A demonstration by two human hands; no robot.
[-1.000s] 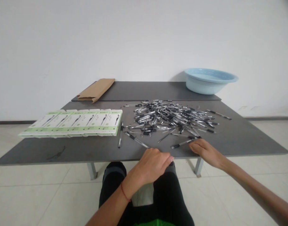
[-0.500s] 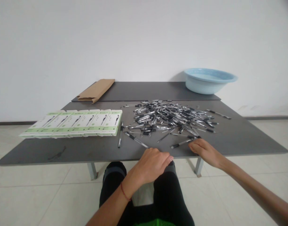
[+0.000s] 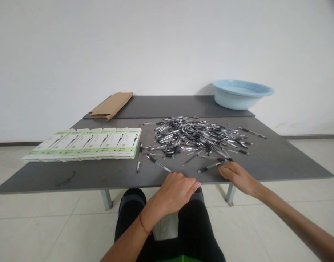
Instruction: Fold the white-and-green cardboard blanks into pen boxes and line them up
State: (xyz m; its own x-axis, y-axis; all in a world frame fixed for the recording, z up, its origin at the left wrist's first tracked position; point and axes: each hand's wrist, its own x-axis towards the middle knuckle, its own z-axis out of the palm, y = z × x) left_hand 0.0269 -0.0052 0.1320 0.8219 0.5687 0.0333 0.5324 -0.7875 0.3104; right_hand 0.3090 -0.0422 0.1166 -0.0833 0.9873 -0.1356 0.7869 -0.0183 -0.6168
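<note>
A large heap of clear pens with black grips lies on the table in front of me. My right hand rests as a fist at the table's front edge, against the near side of the heap. Beside its knuckles is a loose pen. My left hand lies at the edge too, fingers curled under and mostly hidden; nothing sticks out of it. Just beyond its knuckles, another pen lies at a slant. Farther left, a single pen points toward me, beside the row of boxes.
Several white and green pen boxes overlap in a row on the left. A flat brown paper bag lies at the back left. The light blue basin stands at the back right of the dark table, near the wall.
The view has tilted very slightly. Both hands, the pens and the boxes keep their places.
</note>
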